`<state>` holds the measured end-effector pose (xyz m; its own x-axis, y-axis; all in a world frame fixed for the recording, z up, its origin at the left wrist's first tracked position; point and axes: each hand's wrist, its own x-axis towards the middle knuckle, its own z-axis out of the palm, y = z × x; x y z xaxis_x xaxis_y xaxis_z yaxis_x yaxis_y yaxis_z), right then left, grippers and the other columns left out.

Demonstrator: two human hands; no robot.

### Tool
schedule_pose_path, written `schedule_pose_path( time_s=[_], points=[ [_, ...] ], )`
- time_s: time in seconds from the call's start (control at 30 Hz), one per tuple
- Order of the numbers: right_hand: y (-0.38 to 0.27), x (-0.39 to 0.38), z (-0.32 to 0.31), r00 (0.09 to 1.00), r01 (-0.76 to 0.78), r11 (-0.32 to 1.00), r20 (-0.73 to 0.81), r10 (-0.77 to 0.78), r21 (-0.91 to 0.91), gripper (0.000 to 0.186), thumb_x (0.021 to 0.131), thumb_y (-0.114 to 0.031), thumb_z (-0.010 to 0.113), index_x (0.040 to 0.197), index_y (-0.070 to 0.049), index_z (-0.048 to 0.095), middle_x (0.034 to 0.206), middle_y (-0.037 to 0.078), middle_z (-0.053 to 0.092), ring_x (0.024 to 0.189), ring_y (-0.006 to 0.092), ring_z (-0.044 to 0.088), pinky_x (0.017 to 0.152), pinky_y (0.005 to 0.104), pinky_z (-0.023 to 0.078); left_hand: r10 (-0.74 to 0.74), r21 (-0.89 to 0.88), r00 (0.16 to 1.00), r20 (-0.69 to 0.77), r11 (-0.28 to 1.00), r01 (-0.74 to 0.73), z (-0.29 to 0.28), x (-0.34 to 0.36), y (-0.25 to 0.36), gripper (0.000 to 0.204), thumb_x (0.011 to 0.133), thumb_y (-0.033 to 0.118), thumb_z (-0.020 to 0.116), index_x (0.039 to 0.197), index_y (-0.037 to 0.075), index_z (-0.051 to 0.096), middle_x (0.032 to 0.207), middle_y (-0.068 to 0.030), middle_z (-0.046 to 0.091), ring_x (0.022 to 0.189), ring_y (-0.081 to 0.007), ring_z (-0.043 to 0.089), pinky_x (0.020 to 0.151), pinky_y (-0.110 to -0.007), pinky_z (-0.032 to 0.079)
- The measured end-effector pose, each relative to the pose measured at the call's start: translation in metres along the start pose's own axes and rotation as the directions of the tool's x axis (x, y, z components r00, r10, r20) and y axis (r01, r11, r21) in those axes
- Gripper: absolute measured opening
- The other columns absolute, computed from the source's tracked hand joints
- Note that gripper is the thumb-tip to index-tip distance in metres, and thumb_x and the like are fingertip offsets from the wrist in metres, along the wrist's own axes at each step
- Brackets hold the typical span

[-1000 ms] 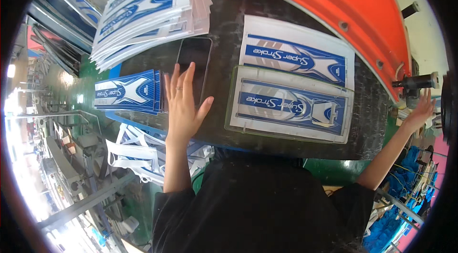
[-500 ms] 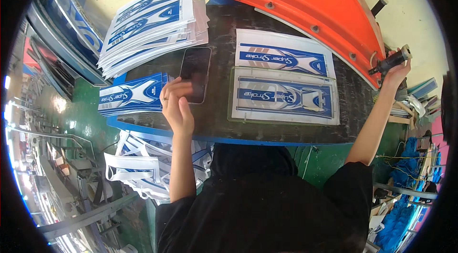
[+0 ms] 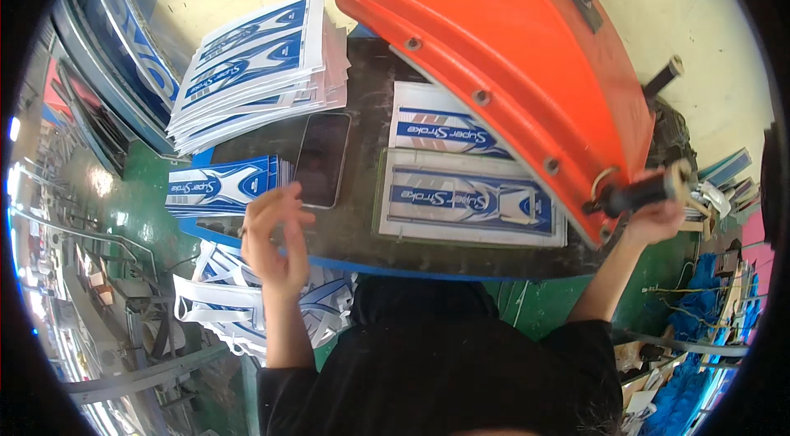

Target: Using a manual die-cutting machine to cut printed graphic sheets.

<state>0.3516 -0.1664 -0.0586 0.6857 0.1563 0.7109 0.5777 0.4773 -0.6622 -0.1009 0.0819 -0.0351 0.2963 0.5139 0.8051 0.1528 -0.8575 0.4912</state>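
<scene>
At six o'clock the person's dark shirt fills the lower rim, and both forearms rise from it. The left hand, at about eight o'clock, hangs over the near edge of the dark table with its fingers loosely curled and holding nothing; the fingertips sit just short of the small stack of blue cards and just beside the near end of the phone, and whether they touch either is hard to tell. Below that hand, off the table edge, a heap of white and blue offcuts lies on the green floor.

At three o'clock the right hand is wrapped around the black handle at the near corner of the orange press lid. The lid tilts over the table and hides the far right part of the two printed sheets lying under it; the near sheet shows almost whole, the far one only its left half.

Bare table runs between the phone and the sheets, and along the near edge in front of the shirt. Further off, at eleven o'clock, a tall pile of printed sheets overhangs the table's far left corner. The rim of the view bends and blurs everything at nine and four o'clock.
</scene>
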Motion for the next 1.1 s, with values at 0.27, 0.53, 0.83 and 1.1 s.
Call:
schedule_pose_path(
  time_s=[0.27, 0.53, 0.83, 1.1],
  points=[
    [-0.042, 0.077, 0.064, 0.928, 0.327, 0.752, 0.347, -0.139, -0.573, 0.04, 0.091, -0.019, 0.061, 0.13, -0.009, 0.054, 0.125, 0.013, 0.053, 0.119, 0.0269, 0.052, 0.101, 0.0409, 0.041, 0.38, -0.444, 0.608, 0.697, 0.895, -0.05, 0.013, 0.05, 0.079, 0.058, 0.07, 0.005, 0.069, 0.127, 0.012, 0.061, 0.109, -0.0169, 0.065, 0.073, -0.0256, 0.064, 0.064, -0.032, 0.054],
    [-0.007, 0.086, 0.057, 0.833, 0.512, 0.522, 0.243, -0.498, -0.683, 0.035, 0.084, -0.006, 0.07, 0.114, 0.0, 0.054, 0.135, 0.018, 0.05, 0.099, 0.0238, 0.061, 0.084, 0.0364, 0.05, 0.497, -0.351, 0.836, 0.231, 0.844, -0.405, 0.077, 0.034, 0.102, 0.063, 0.073, 0.01, 0.075, 0.127, 0.033, 0.051, 0.108, -0.0218, 0.057, 0.066, -0.019, 0.062, 0.06, -0.027, 0.056],
    [-0.026, 0.061, 0.072, 0.854, 0.486, 0.71, 0.106, -0.509, -0.51, 0.014, 0.085, 0.003, 0.064, 0.077, 0.007, 0.053, 0.13, 0.025, 0.053, 0.069, 0.0185, 0.063, 0.056, 0.0245, 0.054, 0.393, -0.099, 0.915, 0.088, 0.918, -0.385, 0.053, 0.031, 0.1, 0.049, 0.08, 0.014, 0.073, 0.12, 0.011, 0.046, 0.083, -0.0168, 0.057, 0.059, -0.0205, 0.063, 0.049, -0.026, 0.057],
    [-0.014, 0.044, 0.073, 0.878, 0.428, 0.773, 0.011, -0.479, -0.469, 0.043, 0.099, -0.02, 0.036, 0.085, 0.014, 0.059, 0.132, 0.02, 0.053, 0.072, 0.0255, 0.066, 0.06, 0.0317, 0.053, 0.353, -0.106, 0.92, 0.169, 0.935, -0.339, 0.052, 0.016, 0.094, 0.048, 0.077, 0.01, 0.07, 0.118, 0.015, 0.044, 0.078, -0.0128, 0.054, 0.054, -0.0167, 0.057, 0.046, -0.024, 0.047]
  ],
)
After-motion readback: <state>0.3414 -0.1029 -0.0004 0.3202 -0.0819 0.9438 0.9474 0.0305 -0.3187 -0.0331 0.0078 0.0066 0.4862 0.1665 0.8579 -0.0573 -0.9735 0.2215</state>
